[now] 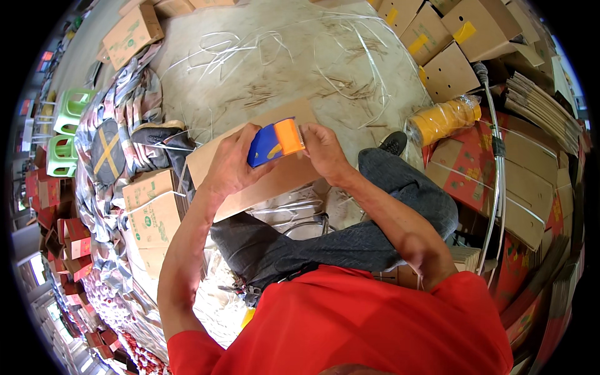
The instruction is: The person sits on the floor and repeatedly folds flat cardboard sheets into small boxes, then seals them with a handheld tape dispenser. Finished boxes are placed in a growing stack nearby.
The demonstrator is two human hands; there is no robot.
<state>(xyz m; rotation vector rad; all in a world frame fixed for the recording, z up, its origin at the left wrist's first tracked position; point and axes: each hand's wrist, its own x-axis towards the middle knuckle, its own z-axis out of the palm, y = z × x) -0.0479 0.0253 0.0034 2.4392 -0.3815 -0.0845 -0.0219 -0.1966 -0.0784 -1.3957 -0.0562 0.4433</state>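
Low over a flat sheet of brown cardboard (212, 169), my left hand (234, 159) is closed around a small blue-and-orange box (265, 147). The box is tilted, with its orange end toward my right. At that end a ridged silvery strip (301, 138), like a row of staples, shows in part. My right hand (323, 150) pinches there, its thumb and fingers together at the strip. How much of the strip is inside the box is hidden.
Brown cartons (437, 50) are piled at the far right, near a wrapped roll of yellow tape (444, 119). A metal pole (498, 150) stands beside stacked flattened cartons (528, 181). White strapping (250, 47) litters the floor. Green stools (74, 109) stand left of a patterned cloth (119, 100).
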